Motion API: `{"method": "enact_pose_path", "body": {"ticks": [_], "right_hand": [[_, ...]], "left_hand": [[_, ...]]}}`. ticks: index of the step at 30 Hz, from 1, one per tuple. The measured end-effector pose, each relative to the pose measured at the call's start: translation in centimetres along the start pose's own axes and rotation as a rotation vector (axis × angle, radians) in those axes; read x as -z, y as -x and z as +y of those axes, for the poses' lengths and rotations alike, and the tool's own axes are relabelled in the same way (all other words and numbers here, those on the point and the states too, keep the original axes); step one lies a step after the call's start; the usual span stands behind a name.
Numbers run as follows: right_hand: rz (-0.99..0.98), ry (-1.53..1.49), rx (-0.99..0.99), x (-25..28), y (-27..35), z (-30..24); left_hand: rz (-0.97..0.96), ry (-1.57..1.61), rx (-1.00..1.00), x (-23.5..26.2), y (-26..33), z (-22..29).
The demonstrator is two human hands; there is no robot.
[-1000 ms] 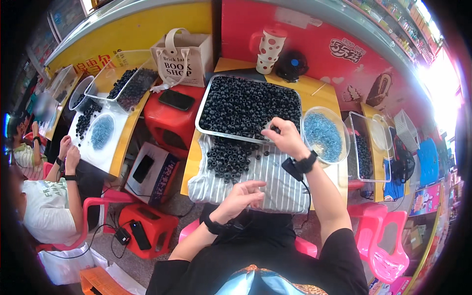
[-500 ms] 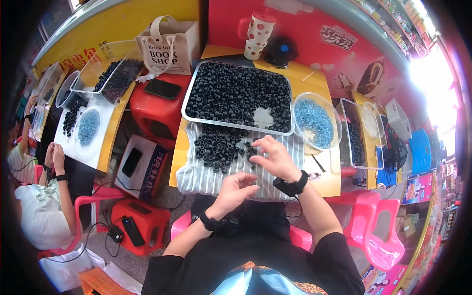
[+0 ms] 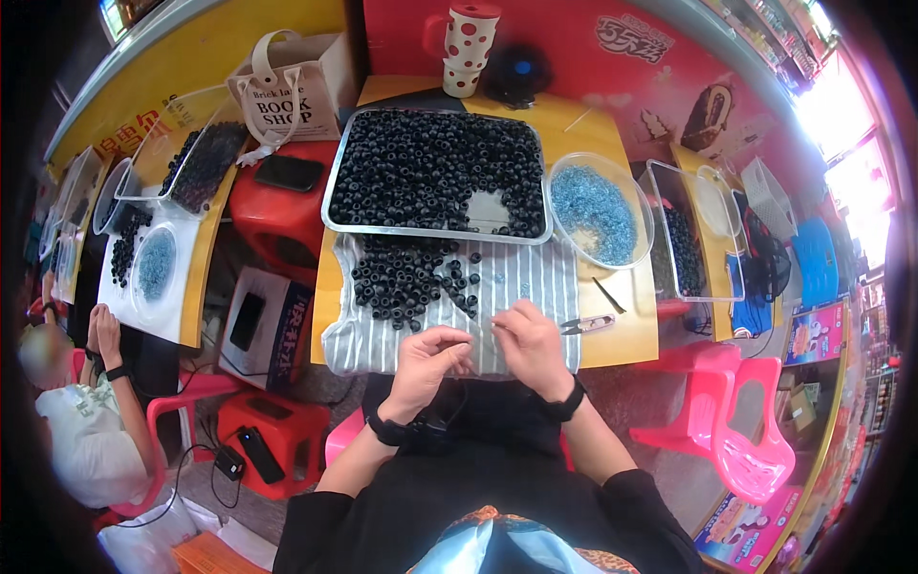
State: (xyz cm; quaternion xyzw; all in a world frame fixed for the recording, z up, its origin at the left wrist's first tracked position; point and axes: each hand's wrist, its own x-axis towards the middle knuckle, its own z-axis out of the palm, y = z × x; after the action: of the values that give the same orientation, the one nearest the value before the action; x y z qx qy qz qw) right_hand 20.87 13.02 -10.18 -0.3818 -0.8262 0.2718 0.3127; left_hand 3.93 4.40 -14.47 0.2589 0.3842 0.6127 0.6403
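Note:
My left hand [image 3: 427,368] and my right hand [image 3: 534,352] face each other over the near edge of a striped cloth [image 3: 524,273]. Both have thumb and fingers brought together in a pinch; whatever lies between the fingertips is too small to make out. Just beyond them, a loose pile of black ring-shaped beads [image 3: 402,279] covers part of the cloth. Behind it a clear plastic tray [image 3: 430,232] holds many more black beads. A round clear bowl [image 3: 647,225] of small pale-blue pieces [image 3: 595,210] stands to the tray's right. Small thread snips [image 3: 588,325] lie beside my right hand.
A thin dark tool [image 3: 609,296] rests on the yellow table [image 3: 631,335]. At the back stand a dotted tumbler [image 3: 469,53] and a dark round device [image 3: 519,72]. Red stools [image 3: 277,215] are at left, where another person [image 3: 91,421] sits; a pink chair [image 3: 751,430] is at right.
My right hand has drawn back from the bead pile toward me, its fingers closing from spread to pinched. My left hand's fingers have closed too. The view has shifted slightly.

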Motion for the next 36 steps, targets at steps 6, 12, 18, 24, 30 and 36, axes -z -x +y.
{"method": "enact_pose_path", "body": {"ticks": [6, 12, 18, 24, 30, 36], "right_hand": [[-0.161, 0.224, 0.087, -2.1, -2.5, -0.6], [-0.21, 0.306, 0.074, -1.8, -2.7, -0.6], [-0.243, 0.343, 0.092, -1.6, -3.5, -0.8], [-0.209, 0.314, 0.185, -1.5, -3.2, -0.5], [-0.06, 0.141, 0.132, -0.3, -1.3, 0.8], [0.044, 0.042, -0.169, 3.3, -1.3, 4.3]], "left_hand": [[0.038, 0.062, -0.06, -1.1, 0.8, 0.4], [-0.001, 0.087, -0.037, -0.5, 0.9, 0.1], [-0.011, 0.017, -0.093, -0.6, 0.5, -0.4], [-0.017, 0.189, -0.049, -0.2, 0.3, -0.3], [-0.004, 0.212, -0.03, -0.1, 0.0, -0.5], [-0.005, 0.157, -0.052, -0.2, -0.1, -0.6]]}}
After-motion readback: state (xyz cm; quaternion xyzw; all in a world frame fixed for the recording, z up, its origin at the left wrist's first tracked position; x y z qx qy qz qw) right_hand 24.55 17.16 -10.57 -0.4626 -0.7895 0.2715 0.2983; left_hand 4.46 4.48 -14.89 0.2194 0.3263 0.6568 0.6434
